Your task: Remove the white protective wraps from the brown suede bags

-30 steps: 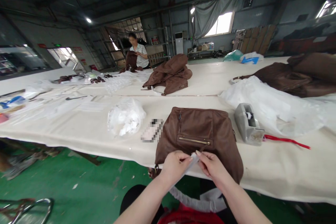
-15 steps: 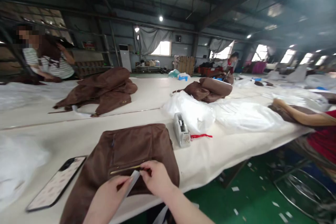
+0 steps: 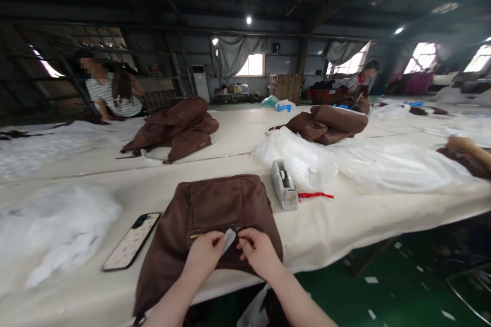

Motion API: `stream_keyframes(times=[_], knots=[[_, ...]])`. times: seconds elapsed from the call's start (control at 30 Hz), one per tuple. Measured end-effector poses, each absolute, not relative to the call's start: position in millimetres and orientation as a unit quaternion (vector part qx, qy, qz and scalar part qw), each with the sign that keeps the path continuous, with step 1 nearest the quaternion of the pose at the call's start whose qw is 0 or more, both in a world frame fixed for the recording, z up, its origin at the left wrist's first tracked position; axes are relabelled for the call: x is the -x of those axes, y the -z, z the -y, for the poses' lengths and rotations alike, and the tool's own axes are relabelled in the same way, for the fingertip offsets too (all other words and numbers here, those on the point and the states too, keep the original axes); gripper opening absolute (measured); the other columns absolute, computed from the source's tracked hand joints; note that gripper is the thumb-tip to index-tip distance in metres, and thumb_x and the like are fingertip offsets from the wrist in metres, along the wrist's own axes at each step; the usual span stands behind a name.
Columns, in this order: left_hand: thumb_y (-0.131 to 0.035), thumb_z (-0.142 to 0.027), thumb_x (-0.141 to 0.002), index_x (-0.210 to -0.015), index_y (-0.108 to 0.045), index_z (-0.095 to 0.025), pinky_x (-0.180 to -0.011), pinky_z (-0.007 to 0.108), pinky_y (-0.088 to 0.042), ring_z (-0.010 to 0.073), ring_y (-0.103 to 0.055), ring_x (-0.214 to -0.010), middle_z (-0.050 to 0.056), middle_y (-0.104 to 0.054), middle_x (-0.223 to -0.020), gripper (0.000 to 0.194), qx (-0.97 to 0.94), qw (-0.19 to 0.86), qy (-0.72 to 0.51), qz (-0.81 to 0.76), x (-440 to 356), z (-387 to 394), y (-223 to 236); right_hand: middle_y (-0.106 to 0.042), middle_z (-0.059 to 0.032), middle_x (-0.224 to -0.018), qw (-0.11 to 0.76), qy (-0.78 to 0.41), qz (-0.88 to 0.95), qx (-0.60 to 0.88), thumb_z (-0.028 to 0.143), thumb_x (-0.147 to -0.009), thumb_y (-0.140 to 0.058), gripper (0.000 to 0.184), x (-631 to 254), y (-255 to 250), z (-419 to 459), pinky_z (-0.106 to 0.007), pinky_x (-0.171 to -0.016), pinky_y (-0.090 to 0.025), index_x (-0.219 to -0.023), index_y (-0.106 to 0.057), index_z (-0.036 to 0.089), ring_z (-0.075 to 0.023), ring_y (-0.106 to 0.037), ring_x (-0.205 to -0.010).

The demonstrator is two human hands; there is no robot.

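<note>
A brown bag (image 3: 217, 202), leather-like, lies flat on the table before me, its front zipper (image 3: 196, 236) running under my fingers. My left hand (image 3: 206, 258) pinches a whitish, see-through strip (image 3: 229, 239) that sticks up over the zipper. Close beside it, my right hand (image 3: 263, 253) has thumb and forefinger closed near the zipper's right end; whatever lies between them is too small to make out. A phone in a patterned case (image 3: 130, 242) rests left of the bag. To the right stands a grey tape dispenser (image 3: 284, 186).
Beyond the dispenser are a red strip (image 3: 316, 195) and white plastic bags (image 3: 299, 158). More brown bags (image 3: 180, 127) lie further back. Crumpled plastic (image 3: 72, 225) covers the left side. A co-worker (image 3: 118, 94) stands across the table; another person's arm (image 3: 473, 150) reaches in at right.
The view has swung left, so everything sits further right. My right hand has come slightly away from the zipper, and the strip in my left hand now shows only a short upper end.
</note>
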State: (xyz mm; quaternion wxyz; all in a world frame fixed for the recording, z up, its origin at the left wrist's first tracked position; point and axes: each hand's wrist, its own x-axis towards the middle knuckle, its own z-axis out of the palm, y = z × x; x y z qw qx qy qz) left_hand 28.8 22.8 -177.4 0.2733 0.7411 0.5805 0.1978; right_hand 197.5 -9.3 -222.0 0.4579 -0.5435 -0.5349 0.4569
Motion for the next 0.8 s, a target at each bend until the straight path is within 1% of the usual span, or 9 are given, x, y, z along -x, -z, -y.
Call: stream_keyframes(times=[0.13,0.23,0.37,0.47,0.6,0.8], knots=[[-0.049,-0.040,-0.084,-0.084,-0.073,-0.019,-0.072,0.026,-0.045,0.0201,-0.067,-0.081,0.004,-0.074,-0.085,0.032,-0.714,0.319,-0.239,-0.576,-33,-18,184,-0.068,-0.0040,-0.079,0.434,-0.479,0.531,0.548,0.032,-0.082,-0.050,0.026,-196,225,15,-0.020,-0.040,-0.041,-0.099,-0.062,0.016,-0.0125,-0.062,-0.054],[-0.053,-0.042,-0.082,-0.085,-0.073,-0.017,-0.071,0.026,-0.047,0.0194,-0.067,-0.078,0.005,-0.074,-0.083,0.032,-0.693,0.336,-0.260,-0.582,-35,-17,189,-0.066,-0.0034,-0.076,0.411,-0.519,0.521,0.539,0.037,-0.082,-0.049,0.027,-194,229,13,-0.019,-0.037,-0.039,-0.094,-0.062,0.016,-0.0121,-0.061,-0.052],[-0.052,-0.039,-0.084,-0.083,-0.072,-0.017,-0.068,0.026,-0.046,0.0177,-0.066,-0.075,0.005,-0.074,-0.081,0.030,-0.686,0.312,-0.270,-0.600,-38,-18,195,-0.064,-0.0023,-0.072,0.408,-0.563,0.496,0.519,0.044,-0.083,-0.048,0.031,-189,234,10,-0.018,-0.035,-0.038,-0.086,-0.061,0.016,-0.0105,-0.059,-0.049],[-0.052,-0.037,-0.084,-0.081,-0.071,-0.017,-0.066,0.026,-0.045,0.0176,-0.065,-0.073,0.006,-0.073,-0.079,0.028,-0.683,0.292,-0.267,-0.613,-41,-18,197,-0.063,-0.0011,-0.067,0.414,-0.567,0.477,0.529,0.046,-0.081,-0.052,0.031,-186,237,5,-0.017,-0.033,-0.037,-0.081,-0.060,0.016,-0.0094,-0.057,-0.045],[-0.051,-0.033,-0.085,-0.078,-0.070,-0.018,-0.066,0.025,-0.044,0.0167,-0.065,-0.072,0.005,-0.073,-0.079,0.025,-0.685,0.262,-0.276,-0.621,-44,-13,198,-0.060,0.0008,-0.059,0.428,-0.561,0.457,0.542,0.047,-0.078,-0.054,0.032,-182,239,-2,-0.016,-0.030,-0.031,-0.071,-0.058,0.016,-0.0070,-0.051,-0.037],[-0.055,-0.031,-0.083,-0.075,-0.069,-0.018,-0.063,0.023,-0.044,0.0149,-0.064,-0.068,0.002,-0.071,-0.074,0.020,-0.683,0.254,-0.285,-0.623,-46,-10,197,-0.057,0.0029,-0.055,0.453,-0.554,0.443,0.540,0.049,-0.074,-0.055,0.033,-177,237,-6,-0.017,-0.030,-0.028,-0.067,-0.057,0.017,-0.0053,-0.044,-0.034]])
